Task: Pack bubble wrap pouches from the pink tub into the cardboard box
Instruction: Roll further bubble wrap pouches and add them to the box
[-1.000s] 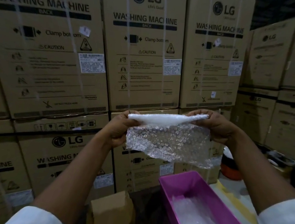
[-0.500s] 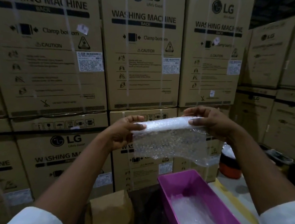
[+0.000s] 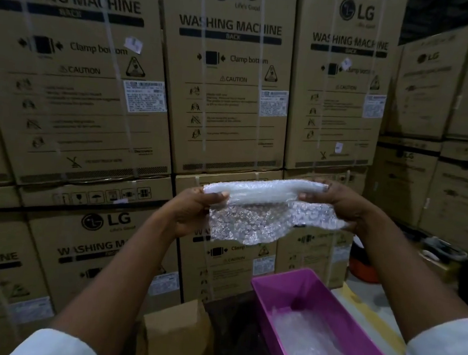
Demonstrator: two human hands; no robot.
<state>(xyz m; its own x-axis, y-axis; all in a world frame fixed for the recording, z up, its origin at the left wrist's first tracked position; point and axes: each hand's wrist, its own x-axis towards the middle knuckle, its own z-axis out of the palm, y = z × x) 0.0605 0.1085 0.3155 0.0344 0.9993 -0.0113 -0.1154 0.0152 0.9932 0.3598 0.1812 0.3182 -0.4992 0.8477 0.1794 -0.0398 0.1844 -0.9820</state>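
Two hands hold one bubble wrap pouch (image 3: 269,211) at chest height, its long axis running level from left to right across the view. The left hand (image 3: 193,213) pinches the pouch's left end, thumb on the near face and curled fingers behind; the right hand (image 3: 338,203) grips the right end in the same way, its fingers wrapped over the rolled or folded white top edge. Below that edge the clear bubbled sheet hangs loose between the hands. The cardboard box (image 3: 174,333), of which only one raised flap and an upper corner show, lies low and slightly left of centre, below the left forearm; the pink tub (image 3: 302,285), with more bubble wrap in it, lies low and to the right, beside the box. The pouch therefore stands well above both containers, and the left hand appears the nearer to the box, so the coming move is judged to be a descent down and leftward. Stacked washing machine cartons (image 3: 223,91) fill the background.
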